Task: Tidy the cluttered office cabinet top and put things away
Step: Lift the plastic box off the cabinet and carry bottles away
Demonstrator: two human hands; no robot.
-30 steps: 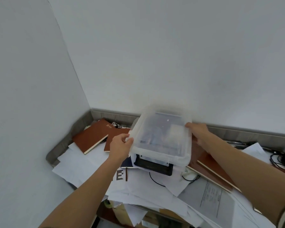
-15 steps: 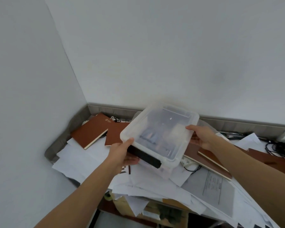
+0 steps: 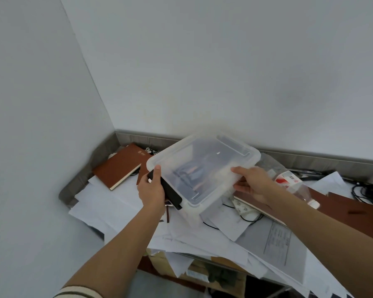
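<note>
Head view: what do we have hold of?
— Our left hand (image 3: pixel 152 191) grips the clear lidded storage box (image 3: pixel 202 166) at its black latch (image 3: pixel 170 193), thumb up on the lid's rim. Our right hand (image 3: pixel 253 183) grips the opposite side, thumb on top, fingers curled beneath.
— And where is the box?
— Tilted over the loose papers (image 3: pixel 116 203), between the brown notebook (image 3: pixel 122 165) and the plastic bottle (image 3: pixel 289 179). We cannot tell whether its low corner touches the sheets. Its contents look dark and blurred.
</note>
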